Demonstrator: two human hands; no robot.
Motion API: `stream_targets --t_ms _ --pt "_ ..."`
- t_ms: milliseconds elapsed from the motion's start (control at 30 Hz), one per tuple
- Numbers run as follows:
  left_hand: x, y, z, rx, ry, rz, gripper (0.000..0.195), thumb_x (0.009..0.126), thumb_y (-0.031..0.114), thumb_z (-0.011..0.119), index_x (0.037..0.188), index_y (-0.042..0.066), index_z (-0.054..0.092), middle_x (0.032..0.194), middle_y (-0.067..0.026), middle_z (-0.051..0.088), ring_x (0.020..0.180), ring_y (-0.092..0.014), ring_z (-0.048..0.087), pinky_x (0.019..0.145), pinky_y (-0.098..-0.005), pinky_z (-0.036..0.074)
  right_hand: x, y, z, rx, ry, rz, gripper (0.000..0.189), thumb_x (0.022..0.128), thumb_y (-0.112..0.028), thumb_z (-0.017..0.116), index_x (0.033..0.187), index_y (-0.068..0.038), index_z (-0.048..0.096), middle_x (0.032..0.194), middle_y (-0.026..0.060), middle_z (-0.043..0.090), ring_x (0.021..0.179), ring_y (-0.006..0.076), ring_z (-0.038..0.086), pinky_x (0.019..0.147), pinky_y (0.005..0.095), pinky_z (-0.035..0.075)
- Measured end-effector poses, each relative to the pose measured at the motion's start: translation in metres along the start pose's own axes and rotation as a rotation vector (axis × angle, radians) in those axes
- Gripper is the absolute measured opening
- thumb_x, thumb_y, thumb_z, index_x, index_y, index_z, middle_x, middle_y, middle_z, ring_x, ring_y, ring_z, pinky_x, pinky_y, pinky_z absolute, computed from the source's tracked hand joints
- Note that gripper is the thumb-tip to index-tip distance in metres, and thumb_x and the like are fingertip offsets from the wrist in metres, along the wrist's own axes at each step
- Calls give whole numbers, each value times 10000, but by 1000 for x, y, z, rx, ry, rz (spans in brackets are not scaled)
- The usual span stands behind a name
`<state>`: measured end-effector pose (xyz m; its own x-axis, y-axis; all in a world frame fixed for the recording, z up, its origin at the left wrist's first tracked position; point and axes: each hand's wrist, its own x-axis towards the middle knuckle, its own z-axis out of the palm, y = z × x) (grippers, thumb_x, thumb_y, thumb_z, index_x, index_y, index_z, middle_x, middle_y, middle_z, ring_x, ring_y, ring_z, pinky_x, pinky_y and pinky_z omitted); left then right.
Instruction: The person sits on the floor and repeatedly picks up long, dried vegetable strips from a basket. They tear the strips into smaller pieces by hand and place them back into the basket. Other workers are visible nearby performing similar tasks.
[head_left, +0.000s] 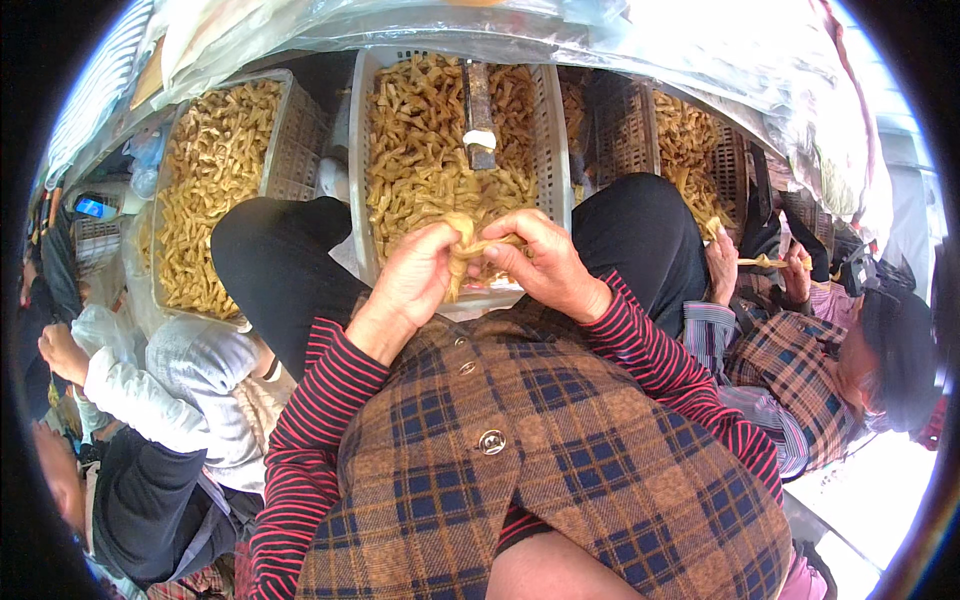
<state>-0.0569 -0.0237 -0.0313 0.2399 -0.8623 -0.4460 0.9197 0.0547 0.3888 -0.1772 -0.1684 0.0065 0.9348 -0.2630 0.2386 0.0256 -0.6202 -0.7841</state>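
Observation:
A soft yellow strip (459, 281), apparently tofu skin, is looped and crossed over itself between my two hands. My left hand (409, 274) pinches the loop with thumb and fingers. On the other side, my right hand (551, 262) grips the strip's twisted end between thumb and forefinger. Both hands are above the near end of a white plastic crate (360, 157), which stands between my knees. Many knotted yellow pieces (412, 127) fill that crate. A dark flat bar (478, 97) with a white band lies over them. My fingers hide part of the strip.
Another crate (277, 142) of knotted pieces stands at left, and a brown crate (649, 127) at right. Plastic sheeting (450, 30) hangs across the far side. At right a co-worker's hands (722, 266) hold a knotted strip (763, 261); a white-sleeved person (142, 390) sits at left.

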Motion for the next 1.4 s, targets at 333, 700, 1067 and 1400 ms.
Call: stream_targets --t_ms 333,700,1067,1400 --pt "-12 -1 1 428 -10 31 120 868 106 582 903 1 631 746 -42 624 629 -91 565 566 -217 449 10 0 -5 -128 119 -238 264 695 -96 748 932 -41 644 858 74 627 838 245 588 762 349 449" --pt "-19 -27 35 1077 259 558 115 857 83 614 811 -23 617 675 18 577 569 -54 531 481 -207 438 -9 0 14 -295 164 -11 73 756 -97 630 771 -44 581 701 105 552 690 294 560 642 398 418" --pt "-12 -6 24 83 -52 -38 178 890 157 589 968 -1 607 697 -28 570 617 -115 518 624 -237 446 -5 14 16 242 66 313 99 870 -80 586 850 15 602 758 58 615 699 137 578 629 265 462" --pt "-7 -12 17 739 34 392 254 934 232 555 916 -5 643 743 -13 595 686 -85 544 611 -230 451 -10 -2 13 724 65 625 170 908 -176 600 876 -9 596 734 14 605 556 56 515 505 186 422"
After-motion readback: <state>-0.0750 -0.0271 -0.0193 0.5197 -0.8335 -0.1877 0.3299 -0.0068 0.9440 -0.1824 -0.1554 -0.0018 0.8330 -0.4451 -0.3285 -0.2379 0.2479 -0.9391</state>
